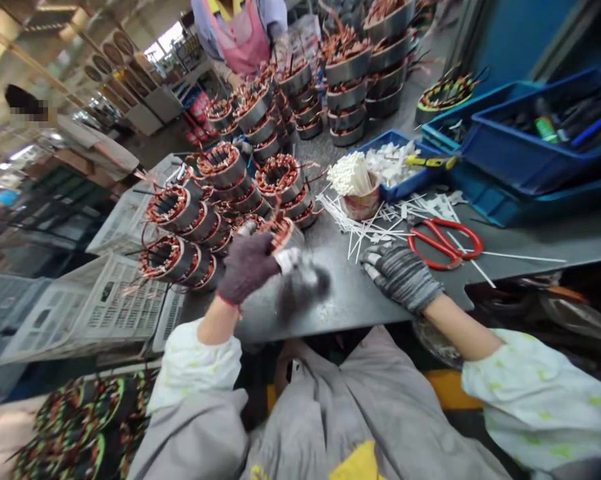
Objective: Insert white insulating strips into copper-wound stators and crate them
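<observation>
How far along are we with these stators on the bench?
Done: cannot tell; the stacked stators show no clear finished mark. In hand: the left hand grips one stator at the bench edge, blurred; the right hand lies flat, empty, beside loose white strips and red scissors. Left: probably plenty, since the cup of strips looks full.

A stator, steel-ringed and wound with copper wire, is held tilted in the left hand just above the surface, beside the stacked stators; its lower part is blurred.
</observation>
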Demonstrator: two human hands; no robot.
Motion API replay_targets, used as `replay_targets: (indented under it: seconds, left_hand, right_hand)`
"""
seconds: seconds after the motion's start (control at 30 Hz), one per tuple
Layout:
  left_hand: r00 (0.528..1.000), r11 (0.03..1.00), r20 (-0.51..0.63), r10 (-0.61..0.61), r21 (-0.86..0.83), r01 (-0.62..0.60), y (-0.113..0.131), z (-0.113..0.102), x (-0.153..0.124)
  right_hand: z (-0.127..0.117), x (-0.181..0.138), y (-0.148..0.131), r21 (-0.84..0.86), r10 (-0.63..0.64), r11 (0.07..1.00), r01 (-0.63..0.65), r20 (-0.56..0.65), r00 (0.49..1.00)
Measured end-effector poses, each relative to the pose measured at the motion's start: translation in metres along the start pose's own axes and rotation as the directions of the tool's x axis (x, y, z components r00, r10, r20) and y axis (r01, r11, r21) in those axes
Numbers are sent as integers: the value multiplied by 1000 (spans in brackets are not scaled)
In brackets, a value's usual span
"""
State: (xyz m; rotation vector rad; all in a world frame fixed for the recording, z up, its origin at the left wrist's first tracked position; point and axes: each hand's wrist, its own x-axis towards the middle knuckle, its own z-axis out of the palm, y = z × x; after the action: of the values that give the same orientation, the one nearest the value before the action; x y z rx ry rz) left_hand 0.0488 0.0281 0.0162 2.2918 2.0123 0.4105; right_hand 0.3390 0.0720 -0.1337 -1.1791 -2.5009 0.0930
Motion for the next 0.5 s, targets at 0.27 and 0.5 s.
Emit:
replay_targets:
  seconds: [0.27,0.5]
  left_hand:
    - [988,907,-37,-151,-402,124,27,68,-67]
    - [859,638,-319,-400,-770,10,-42,57,-101]
  right_hand:
    - [-12,-8,4,19,6,1000,-6,29,1000]
    - [-24,-19,-67,87,-165,982,168,-34,986]
